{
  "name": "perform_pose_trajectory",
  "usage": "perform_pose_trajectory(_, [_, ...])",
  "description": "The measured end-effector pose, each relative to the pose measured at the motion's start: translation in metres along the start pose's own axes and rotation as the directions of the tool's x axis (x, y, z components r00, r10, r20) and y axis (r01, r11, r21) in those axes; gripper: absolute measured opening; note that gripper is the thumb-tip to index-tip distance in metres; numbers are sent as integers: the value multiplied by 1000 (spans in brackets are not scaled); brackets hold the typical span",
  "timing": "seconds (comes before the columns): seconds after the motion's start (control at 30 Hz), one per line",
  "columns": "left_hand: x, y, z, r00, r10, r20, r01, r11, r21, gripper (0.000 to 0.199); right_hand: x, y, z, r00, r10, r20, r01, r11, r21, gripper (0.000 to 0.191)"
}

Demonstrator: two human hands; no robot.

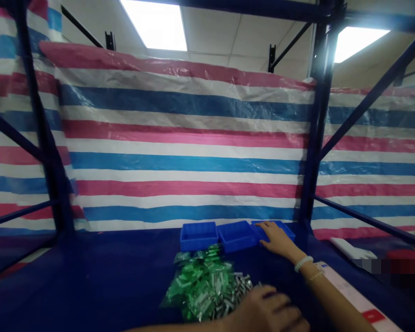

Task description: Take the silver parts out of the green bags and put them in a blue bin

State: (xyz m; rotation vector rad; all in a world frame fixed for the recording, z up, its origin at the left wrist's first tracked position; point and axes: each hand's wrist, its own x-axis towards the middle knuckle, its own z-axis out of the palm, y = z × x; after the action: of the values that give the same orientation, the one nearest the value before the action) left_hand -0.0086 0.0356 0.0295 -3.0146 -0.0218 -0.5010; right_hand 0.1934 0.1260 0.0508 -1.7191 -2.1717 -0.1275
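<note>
Loose metal pieces (240,286), heaped against green packets (190,278), could be scattered by a sweep of the left hand (263,311), whose grip cannot be told. The rightmost blue tray (288,230) might be tipped if its rim is pressed by the right hand (277,239), open and empty-looking.

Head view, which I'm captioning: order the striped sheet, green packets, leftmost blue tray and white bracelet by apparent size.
Largest to smallest:
Striped sheet
Green packets
Leftmost blue tray
White bracelet
</note>
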Motion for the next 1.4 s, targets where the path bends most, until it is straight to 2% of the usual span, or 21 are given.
perform_pose_trajectory(0.03, [-1,-8,-11,995,-75,-65,79,995,59,34,-4,3,5,999,33,-9,-33,999,-14,60])
perform_pose_trajectory(0.07, [-2,-19,-25,975,-194,-109,204,974,97,38,-7,4,10,999,52,-15,-52,998,-25,62])
perform_pose_trajectory(0.1, [-5,-31,-39,925,-351,-144,369,921,127,36,-7,3,15,998,59,-18,-60,998,-32,62])
perform_pose_trajectory(0.17, [-14,-61,-64,747,-648,-149,664,723,190,35,-6,0,21,998,60,-27,-61,997,-40,61])
perform_pose_trajectory(0.2, [-19,-76,-73,691,-706,-155,722,662,204,42,-5,-1,23,998,58,-35,-60,997,-43,61])
perform_pose_trajectory(0.23, [-24,-90,-79,654,-740,-155,754,622,213,50,-4,-2,24,997,57,-44,-59,997,-45,61])
perform_pose_trajectory(0.3, [-34,-113,-81,612,-783,-114,784,581,219,64,-4,-2,25,997,53,-61,-56,997,-48,60])
perform_pose_trajectory(0.4, [-42,-131,-70,614,-789,-20,775,598,207,68,-6,1,25,995,52,-80,-56,997,-47,58])
perform_pose_trajectory(0.57, [-43,-139,-57,664,-745,60,730,664,164,48,-9,4,28,992,66,-105,-70,997,-38,55])
perform_pose_trajectory(0.8, [-55,-149,-56,683,-728,62,717,684,134,37,-7,-1,36,992,46,-121,-49,999,-19,50])
perform_pose_trajectory(1.07, [-68,-154,-66,709,-701,71,698,713,70,30,-1,-4,43,987,38,-154,-33,999,38,58])
perform_pose_trajectory(1.17, [-72,-154,-68,722,-688,76,690,724,1,37,0,-5,43,985,48,-165,-38,997,63,57])
perform_pose_trajectory(1.3, [-81,-155,-68,713,-699,59,700,705,-111,55,-1,-7,42,983,46,-180,-30,995,91,55])
perform_pose_trajectory(1.4, [-87,-155,-66,691,-722,38,716,677,-172,45,-3,-11,41,979,27,-200,-4,994,114,54])
